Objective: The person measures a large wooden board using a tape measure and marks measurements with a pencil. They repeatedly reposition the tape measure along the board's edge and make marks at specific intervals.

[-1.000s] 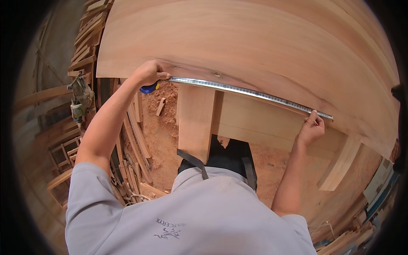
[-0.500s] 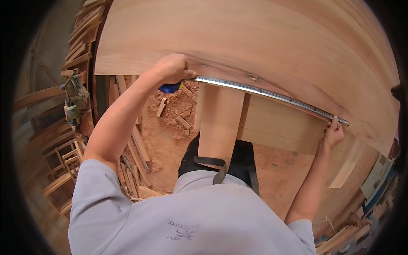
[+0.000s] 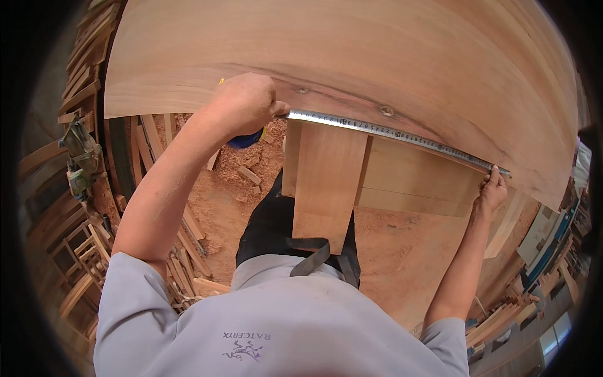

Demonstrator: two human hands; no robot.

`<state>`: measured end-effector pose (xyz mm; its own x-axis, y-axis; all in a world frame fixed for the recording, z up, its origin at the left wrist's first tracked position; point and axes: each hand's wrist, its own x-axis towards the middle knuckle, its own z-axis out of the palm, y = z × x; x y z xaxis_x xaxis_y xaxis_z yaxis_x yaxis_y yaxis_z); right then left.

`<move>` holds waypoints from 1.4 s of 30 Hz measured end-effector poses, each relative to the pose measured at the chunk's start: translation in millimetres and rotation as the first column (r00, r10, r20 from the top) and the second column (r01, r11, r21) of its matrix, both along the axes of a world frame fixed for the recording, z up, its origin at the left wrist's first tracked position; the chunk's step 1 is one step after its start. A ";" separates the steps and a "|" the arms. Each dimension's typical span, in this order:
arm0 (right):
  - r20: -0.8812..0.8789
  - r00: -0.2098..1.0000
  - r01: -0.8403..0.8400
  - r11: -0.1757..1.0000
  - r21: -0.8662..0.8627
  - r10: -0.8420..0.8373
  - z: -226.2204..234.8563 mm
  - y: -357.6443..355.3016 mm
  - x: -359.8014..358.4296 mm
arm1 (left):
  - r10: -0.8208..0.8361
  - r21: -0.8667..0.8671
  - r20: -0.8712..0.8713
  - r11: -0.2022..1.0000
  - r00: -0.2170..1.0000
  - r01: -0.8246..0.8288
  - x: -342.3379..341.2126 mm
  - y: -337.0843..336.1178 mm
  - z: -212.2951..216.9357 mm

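A tape measure's pale blade (image 3: 388, 132) is stretched along the near edge of a wide wooden board (image 3: 352, 50), sloping down to the right. My left hand (image 3: 246, 100) is closed around the tape measure's blue case (image 3: 245, 139), thumb by the start of the blade. Most of the case is hidden under that hand. At the other end, my right hand (image 3: 492, 190) pinches the blade's tip against the board edge. A dark knot (image 3: 386, 111) marks the board just beyond the tape.
Below the edge, a wooden plank (image 3: 328, 188) juts toward my waist, beside a light panel (image 3: 414, 176). Wood shavings and offcuts (image 3: 249, 174) litter the floor. Stacked strips (image 3: 80, 88) and a green power tool (image 3: 81, 157) stand at left; more lumber (image 3: 505, 320) lies right.
My view has shifted and the board's left corner sits farther left in it. My left hand appears larger and has turned over the case. Both hands keep hold of the tape.
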<state>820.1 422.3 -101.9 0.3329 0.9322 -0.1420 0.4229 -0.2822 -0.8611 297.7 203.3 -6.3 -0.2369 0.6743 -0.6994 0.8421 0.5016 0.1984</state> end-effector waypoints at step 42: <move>-0.363 0.927 -0.172 0.964 -0.204 0.089 38.5 -197.4 -295.7 | 0.433 0.267 0.197 0.840 0.880 -0.473 -317.8 -280.9 -29.7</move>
<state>524.3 224.9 -63.4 0.1009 0.8920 -0.4406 0.1553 -0.4515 -0.8786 -20.1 -77.6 -36.1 -0.4924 0.6934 -0.5260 0.4939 0.7202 0.4872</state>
